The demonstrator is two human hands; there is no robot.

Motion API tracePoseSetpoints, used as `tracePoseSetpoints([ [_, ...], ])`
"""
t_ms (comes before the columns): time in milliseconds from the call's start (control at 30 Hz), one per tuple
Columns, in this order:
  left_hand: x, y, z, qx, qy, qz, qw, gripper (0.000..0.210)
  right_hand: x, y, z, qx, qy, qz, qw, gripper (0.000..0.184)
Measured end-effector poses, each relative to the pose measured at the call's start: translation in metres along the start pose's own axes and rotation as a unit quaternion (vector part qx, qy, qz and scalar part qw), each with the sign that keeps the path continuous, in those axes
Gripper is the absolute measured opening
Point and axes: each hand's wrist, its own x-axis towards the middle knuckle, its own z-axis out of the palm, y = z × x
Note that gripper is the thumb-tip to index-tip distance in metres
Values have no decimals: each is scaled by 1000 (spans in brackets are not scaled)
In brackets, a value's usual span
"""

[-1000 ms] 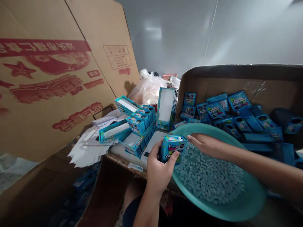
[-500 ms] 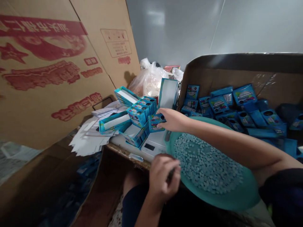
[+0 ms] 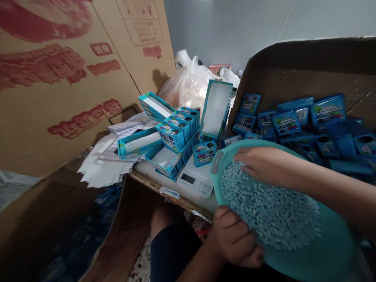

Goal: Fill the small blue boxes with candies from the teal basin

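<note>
Little blue carton [image 3: 205, 153]'s sitting on the white scale [image 3: 200, 187], left hand [image 3: 237, 237]'s balled up by the teal basin [image 3: 331, 243]'s near side, right hand [image 3: 258, 163]'s blurry over the pale pieces [image 3: 282, 213], can't tell if it's grabbed any.

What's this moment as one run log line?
right hand: over pellets in basin | left hand: curled, by basin's near edge | blue box: on white scale

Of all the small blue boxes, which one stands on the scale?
The lone box just left of the teal basin; it alone rests on the scale, others stand in a close row or lie in piles.
</note>
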Motion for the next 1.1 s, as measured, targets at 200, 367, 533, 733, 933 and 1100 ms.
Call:
tracePoseSetpoints([
  [200,5,10,20,-20,112,-32,993,34,-32,13,39,-96,-202,9,975,55],
  [367,-2,10,14,-18,83,-38,996,20,-27,10,51,-63,-191,-26,979,59],
  [533,1,7,1,-22,21,-23,999,16,-24,14,49,-23,-256,7,966,38],
  [733,4,4,4,-17,47,-8,999,26,-12,17,48,21,-285,1,958,17],
  [933,-3,-6,-3,-17,9,20,1000,25,-12,20,33,10,-256,13,966,17],
  [1100,1,-11,-7,26,-18,28,999,32,9,-10,-1,-80,34,-28,996,18],
])
